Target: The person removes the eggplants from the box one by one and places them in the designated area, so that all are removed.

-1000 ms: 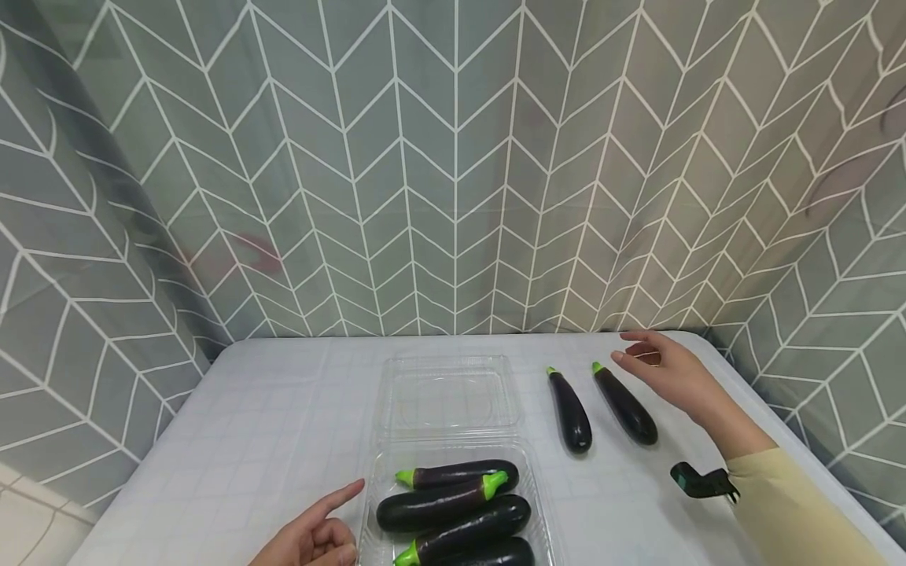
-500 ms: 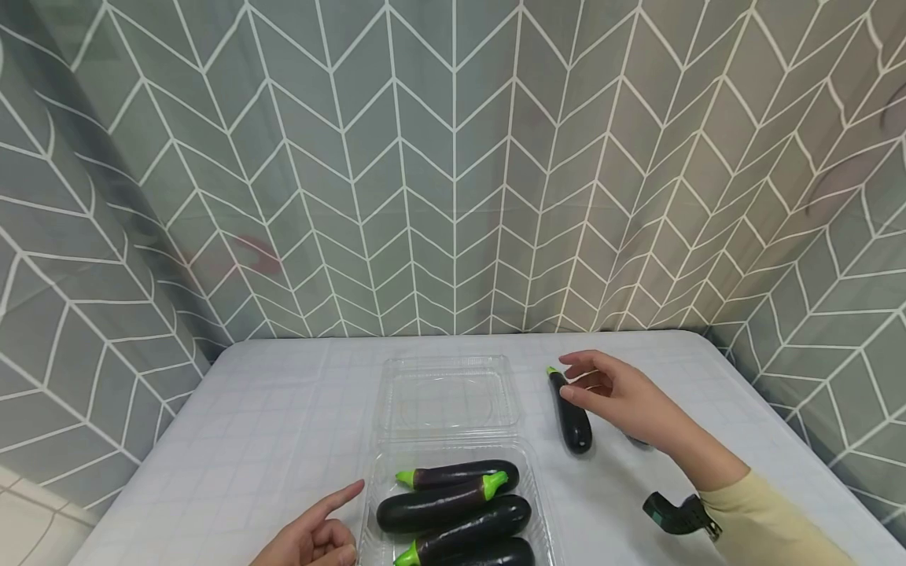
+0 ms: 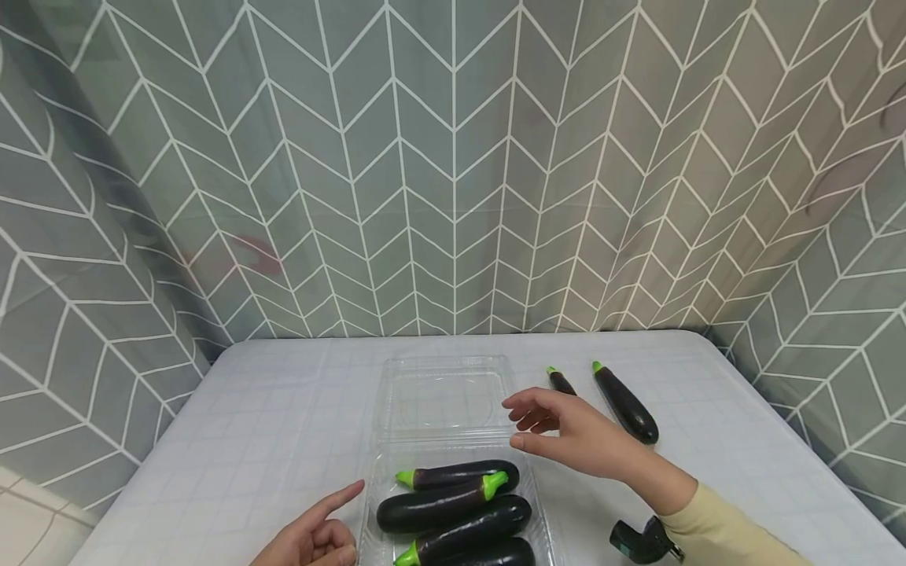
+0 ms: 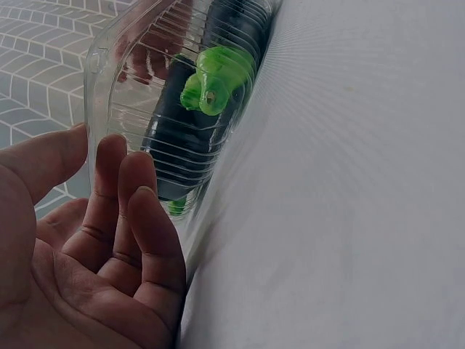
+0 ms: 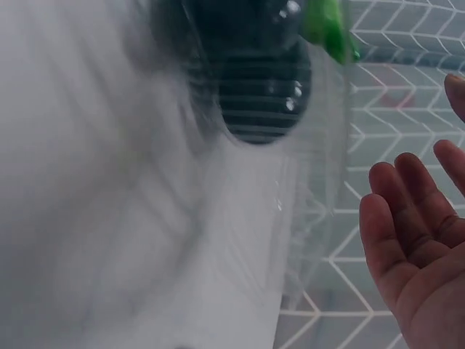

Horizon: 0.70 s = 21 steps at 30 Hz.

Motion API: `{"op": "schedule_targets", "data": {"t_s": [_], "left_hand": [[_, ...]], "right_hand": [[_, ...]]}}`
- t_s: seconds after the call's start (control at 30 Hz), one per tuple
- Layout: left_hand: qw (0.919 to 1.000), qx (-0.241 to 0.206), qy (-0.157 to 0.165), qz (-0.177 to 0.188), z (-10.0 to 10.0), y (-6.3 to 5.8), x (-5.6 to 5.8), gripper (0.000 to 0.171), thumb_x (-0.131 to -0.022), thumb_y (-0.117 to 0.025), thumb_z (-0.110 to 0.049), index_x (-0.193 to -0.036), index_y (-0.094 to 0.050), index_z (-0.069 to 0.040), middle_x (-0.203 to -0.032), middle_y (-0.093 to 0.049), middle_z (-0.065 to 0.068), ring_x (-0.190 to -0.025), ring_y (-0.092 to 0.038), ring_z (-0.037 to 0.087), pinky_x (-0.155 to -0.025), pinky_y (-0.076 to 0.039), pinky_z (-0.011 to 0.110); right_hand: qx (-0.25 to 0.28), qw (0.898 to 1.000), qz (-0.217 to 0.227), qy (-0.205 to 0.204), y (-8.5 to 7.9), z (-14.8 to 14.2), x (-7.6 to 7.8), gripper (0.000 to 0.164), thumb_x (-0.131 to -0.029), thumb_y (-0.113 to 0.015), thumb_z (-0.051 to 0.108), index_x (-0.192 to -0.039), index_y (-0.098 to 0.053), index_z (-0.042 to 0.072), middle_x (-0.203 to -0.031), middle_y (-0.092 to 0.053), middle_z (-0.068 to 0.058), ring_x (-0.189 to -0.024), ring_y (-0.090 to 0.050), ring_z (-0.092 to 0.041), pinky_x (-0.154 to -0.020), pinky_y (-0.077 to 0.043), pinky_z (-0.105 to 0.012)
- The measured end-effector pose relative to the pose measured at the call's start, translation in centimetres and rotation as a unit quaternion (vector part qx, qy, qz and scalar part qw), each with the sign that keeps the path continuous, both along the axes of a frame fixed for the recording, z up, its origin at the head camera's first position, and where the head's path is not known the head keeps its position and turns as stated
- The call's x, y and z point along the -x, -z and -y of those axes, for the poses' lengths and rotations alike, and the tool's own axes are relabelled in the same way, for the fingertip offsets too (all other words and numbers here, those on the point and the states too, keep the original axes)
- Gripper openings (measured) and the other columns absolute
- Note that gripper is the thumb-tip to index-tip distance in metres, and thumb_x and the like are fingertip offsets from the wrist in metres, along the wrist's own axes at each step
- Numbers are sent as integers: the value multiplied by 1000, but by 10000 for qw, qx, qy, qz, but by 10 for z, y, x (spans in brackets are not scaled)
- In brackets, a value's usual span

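Several dark eggplants [image 3: 425, 509] with bright green stems lie in a clear plastic clamshell container [image 3: 541, 511], its lid [image 3: 447, 393] folded back flat on the table. My left hand [image 3: 314, 531] is beside the container's left side, index finger extended to the rim. In the left wrist view its other fingers [image 4: 149, 240] bend loosely by the wall. My right hand [image 3: 559, 432] hovers over the container's back right corner, fingers loosely bent around nothing. It partly hides one loose eggplant [image 3: 561, 382]; another eggplant [image 3: 626, 405] lies farther right.
A white cloth covers the table [image 3: 283, 417]. Patterned grey curtains [image 3: 453, 196] hang behind it and along both sides. A small black device [image 3: 640, 541] is strapped to my right wrist by the yellow sleeve [image 3: 722, 527].
My right hand has swept left and nearer, from beside the farther right eggplant, across both loose ones, to the container's corner. My left hand, the container and the eggplants have stayed put.
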<state>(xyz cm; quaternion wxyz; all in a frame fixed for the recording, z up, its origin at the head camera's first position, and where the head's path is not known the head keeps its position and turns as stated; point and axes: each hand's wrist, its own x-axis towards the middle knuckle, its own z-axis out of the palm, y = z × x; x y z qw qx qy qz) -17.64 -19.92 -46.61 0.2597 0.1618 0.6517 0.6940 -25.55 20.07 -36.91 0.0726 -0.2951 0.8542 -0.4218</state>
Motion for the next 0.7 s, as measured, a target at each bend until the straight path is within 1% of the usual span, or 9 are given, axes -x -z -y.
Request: {"op": "schedule_targets", "data": {"t_s": [0.07, 0.2, 0.37, 0.43, 0.57, 0.7], "left_hand": [[10000, -20, 10, 38, 0, 0, 0, 78, -100, -58, -9, -150, -3, 14, -94, -64, 13, -77, -60, 12, -70, -52, 25], [10000, -33, -1, 70, 0, 1, 1, 78, -100, -58, -9, -150, -2, 14, -95, -64, 13, -77, -60, 12, -70, -52, 25], [9999, -75, -1, 79, 0, 2, 0, 79, -100, -58, -9, -150, -2, 14, -95, -64, 12, -77, -60, 12, -70, -52, 25], [9999, -100, 20, 57, 0, 1, 0, 79, -100, -58, -8, -150, -1, 14, -94, -64, 12, -77, -60, 12, -70, -52, 25], [9999, -136, 64, 29, 1, 1, 1, 79, -100, -57, -7, -150, 0, 14, -94, -63, 11, -77, -60, 11, -70, -51, 25], [9999, -97, 13, 45, 1, 2, 0, 78, -100, -58, -7, -150, -1, 14, -94, -64, 12, -77, -60, 11, -70, -51, 25]], "right_hand": [[12, 9999, 35, -116, 3, 6, -1, 42, -92, -71, 39, -127, -61, 18, -114, -63, 4, -102, -63, -18, -89, -51, -40], [-9, 9995, 122, -280, 7, 16, -3, 40, -92, -71, 40, -126, -62, 20, -115, -63, 6, -104, -63, -21, -89, -51, -39], [-51, 9987, 267, -431, 10, 26, -5, 40, -92, -71, 40, -126, -63, 21, -117, -63, 8, -104, -63, -19, -90, -51, -37], [-82, 9982, 297, -515, 12, 29, -5, 41, -92, -71, 40, -127, -63, 20, -118, -63, 7, -104, -63, -19, -90, -51, -36], [-178, 9975, 208, -650, 16, 34, -5, 42, -92, -70, 42, -127, -63, 19, -121, -63, 4, -105, -62, -16, -90, -50, -35], [-241, 9972, 91, -699, 20, 38, -6, 43, -92, -70, 43, -127, -64, 20, -120, -64, 3, -105, -62, -14, -87, -50, -35]]}}
